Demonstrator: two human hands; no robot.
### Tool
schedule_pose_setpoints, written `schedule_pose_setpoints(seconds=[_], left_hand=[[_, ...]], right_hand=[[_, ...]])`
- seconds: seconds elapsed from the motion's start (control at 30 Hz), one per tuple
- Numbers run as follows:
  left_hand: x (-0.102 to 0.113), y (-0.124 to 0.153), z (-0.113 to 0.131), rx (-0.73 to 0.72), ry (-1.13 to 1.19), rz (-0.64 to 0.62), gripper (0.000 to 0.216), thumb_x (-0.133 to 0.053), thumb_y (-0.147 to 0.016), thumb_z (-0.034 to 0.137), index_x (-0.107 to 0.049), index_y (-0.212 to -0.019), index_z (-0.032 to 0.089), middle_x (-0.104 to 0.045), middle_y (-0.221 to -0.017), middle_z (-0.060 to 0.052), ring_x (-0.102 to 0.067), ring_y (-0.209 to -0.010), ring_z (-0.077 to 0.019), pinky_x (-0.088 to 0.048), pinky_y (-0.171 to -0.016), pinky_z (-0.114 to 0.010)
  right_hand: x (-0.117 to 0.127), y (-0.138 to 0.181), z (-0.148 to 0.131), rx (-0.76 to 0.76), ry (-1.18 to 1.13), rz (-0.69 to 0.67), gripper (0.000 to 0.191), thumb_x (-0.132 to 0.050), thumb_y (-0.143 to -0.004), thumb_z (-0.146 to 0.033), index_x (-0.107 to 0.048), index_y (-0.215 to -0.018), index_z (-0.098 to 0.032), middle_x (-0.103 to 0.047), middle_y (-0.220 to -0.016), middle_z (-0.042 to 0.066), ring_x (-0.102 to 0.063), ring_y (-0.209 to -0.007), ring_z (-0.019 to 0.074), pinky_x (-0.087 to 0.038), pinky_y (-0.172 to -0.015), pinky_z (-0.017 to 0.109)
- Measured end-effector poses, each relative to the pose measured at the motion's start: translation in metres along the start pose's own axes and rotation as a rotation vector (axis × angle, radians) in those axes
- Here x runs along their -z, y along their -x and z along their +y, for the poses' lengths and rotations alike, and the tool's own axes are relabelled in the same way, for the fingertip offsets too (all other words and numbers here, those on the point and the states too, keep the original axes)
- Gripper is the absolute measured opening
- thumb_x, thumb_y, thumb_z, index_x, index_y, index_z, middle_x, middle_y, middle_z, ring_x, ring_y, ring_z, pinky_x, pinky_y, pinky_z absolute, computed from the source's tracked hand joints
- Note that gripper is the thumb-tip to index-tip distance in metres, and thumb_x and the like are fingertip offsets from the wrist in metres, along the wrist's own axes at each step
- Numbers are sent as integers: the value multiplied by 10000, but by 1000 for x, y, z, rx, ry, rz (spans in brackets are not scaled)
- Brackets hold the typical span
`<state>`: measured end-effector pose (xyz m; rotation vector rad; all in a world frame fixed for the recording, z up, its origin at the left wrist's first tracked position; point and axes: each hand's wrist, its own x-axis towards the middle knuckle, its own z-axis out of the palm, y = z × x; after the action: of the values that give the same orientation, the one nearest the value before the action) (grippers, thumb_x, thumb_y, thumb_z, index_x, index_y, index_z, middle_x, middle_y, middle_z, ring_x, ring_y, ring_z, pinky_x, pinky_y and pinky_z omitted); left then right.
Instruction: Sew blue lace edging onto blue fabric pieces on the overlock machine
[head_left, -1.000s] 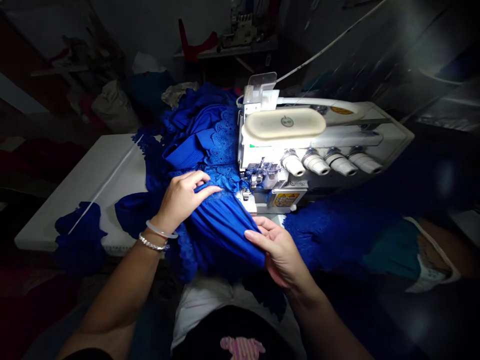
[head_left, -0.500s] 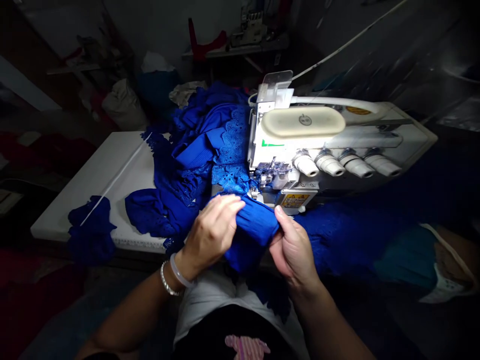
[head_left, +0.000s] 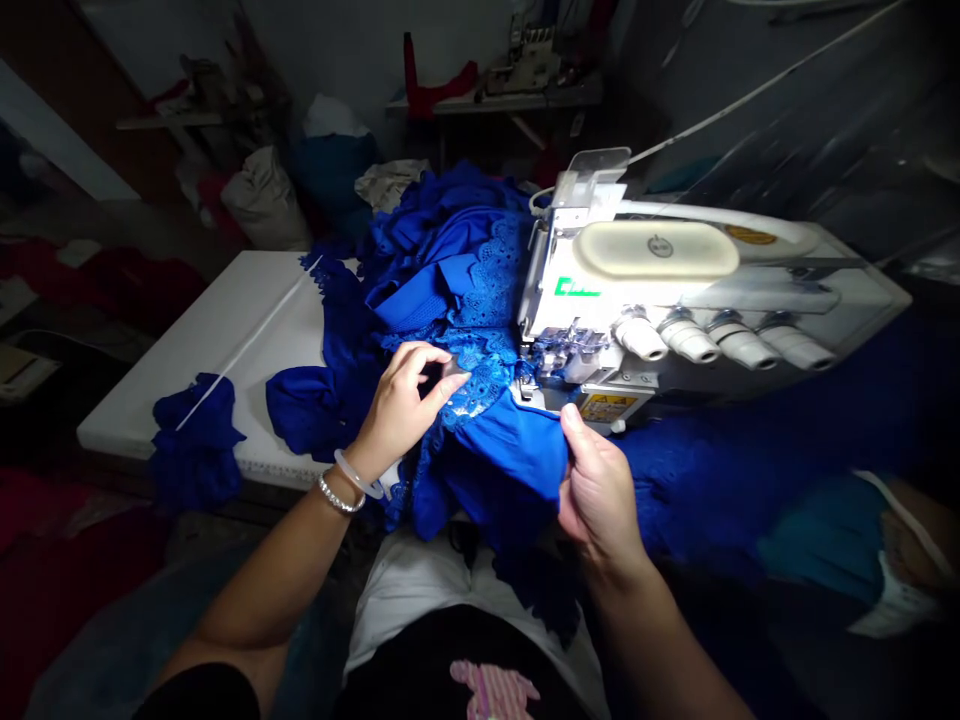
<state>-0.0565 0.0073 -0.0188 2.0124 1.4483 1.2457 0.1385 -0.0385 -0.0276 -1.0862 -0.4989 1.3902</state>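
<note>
Front of the overlock sewing machine [head_left: 660,300]: your blue lace-trimmed garment [head_left: 510,460] lies bunched here, at the centre of the frame. Its lace [head_left: 480,375] reaches the presser foot [head_left: 570,350], though the exact contact is hard to confirm from this view.

Left hand [head_left: 397,405]: resting on the lace, just left of the presser foot. Fingers arched and spread, with a narrow gap between thumb and forefinger. No firm pinch visible. A pale bangle [head_left: 352,473] and a chain bracelet [head_left: 339,497] sit on your wrist.

Right hand [head_left: 600,495]: at the lower edge of the garment, below the machine's yellow warning label [head_left: 607,407]. Thumb pressed on the blue fabric, fingers hidden behind it — the cloth appears held between them.

Left of your hands: white work table [head_left: 202,340], its near corner under a loose blue bundle [head_left: 196,445].

Upper middle of the frame: a second sewing machine [head_left: 521,60] on a shelf [head_left: 495,102], beside red cloth [head_left: 427,75].

Upper left of the frame: a pale sack [head_left: 262,200] — dim, contents not visible.

Lower right of the frame: blurred blue fabric [head_left: 712,470] and teal cloth [head_left: 821,530].
</note>
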Motion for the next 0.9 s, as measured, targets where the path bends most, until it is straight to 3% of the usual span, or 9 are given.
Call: schedule_pose_setpoints(seconds=[0.07,0.2,0.27,0.37,0.47,0.57,0.67,0.77,0.9], left_hand=[[-2,12,-2,176,9,-27,400,-702,-794,469,-594,-997,141,-621,-972,-84,-619,-886,-193,-542,-710,-289],[0,49,8,416,292,-428,428,-730,-764,472,-644,-1021,141,-695,-923,-60,-656,-894,-220,-531,-844,-335],[4,65,16,527,541,-548,356,-701,-807,442,-681,-1028,164,-722,-986,-53,-669,-946,-220,-523,-893,-331],[15,77,24,739,876,-505,383,-645,-864,437,-652,-1145,175,-732,-990,-68,-696,-886,-204,-550,-854,-340],[25,79,22,851,960,-477,403,-656,-860,436,-642,-1157,164,-736,-935,-71,-704,-822,-195,-568,-801,-334],[30,79,15,845,858,-409,341,-698,-827,438,-668,-1025,163,-722,-828,-23,-679,-719,-149,-557,-710,-265],[29,78,12,773,710,-286,315,-711,-810,456,-661,-902,159,-670,-702,26,-609,-589,-89,-497,-582,-183],[28,76,12,700,626,-190,323,-696,-817,470,-655,-890,158,-642,-670,38,-567,-546,-72,-461,-536,-164],[32,73,16,673,577,-158,324,-687,-822,474,-654,-909,164,-651,-672,26,-578,-548,-93,-470,-538,-184]], right_hand=[[-1,0,-6,-8,25,0,256,-788,-689,-468,-731,-720,-220,-761,-740,37,-727,-856,297,-614,-771,437],[0,1,-15,-59,79,-51,333,-783,-676,-537,-743,-746,-214,-765,-749,46,-731,-763,284,-621,-732,423],[8,4,-16,-106,111,-77,380,-763,-686,-571,-754,-812,-213,-771,-780,50,-730,-736,278,-620,-713,420],[28,12,-15,-248,166,-171,393,-804,-639,-554,-751,-834,-216,-770,-766,52,-731,-723,287,-614,-681,422],[46,20,-16,-377,226,-271,381,-874,-577,-413,-753,-855,-183,-769,-770,62,-732,-721,288,-607,-695,416],[52,23,-16,-333,225,-223,361,-859,-607,-377,-764,-886,-169,-775,-844,74,-731,-768,277,-598,-745,395],[47,19,-14,-238,187,-118,297,-849,-607,-411,-772,-797,-195,-773,-812,54,-725,-796,291,-595,-762,413],[40,15,-10,-143,155,-44,236,-849,-604,-409,-765,-728,-228,-763,-748,22,-720,-812,292,-596,-774,425],[36,17,-7,-94,145,-19,198,-829,-641,-408,-765,-727,-242,-763,-752,14,-718,-796,278,-595,-766,417]])
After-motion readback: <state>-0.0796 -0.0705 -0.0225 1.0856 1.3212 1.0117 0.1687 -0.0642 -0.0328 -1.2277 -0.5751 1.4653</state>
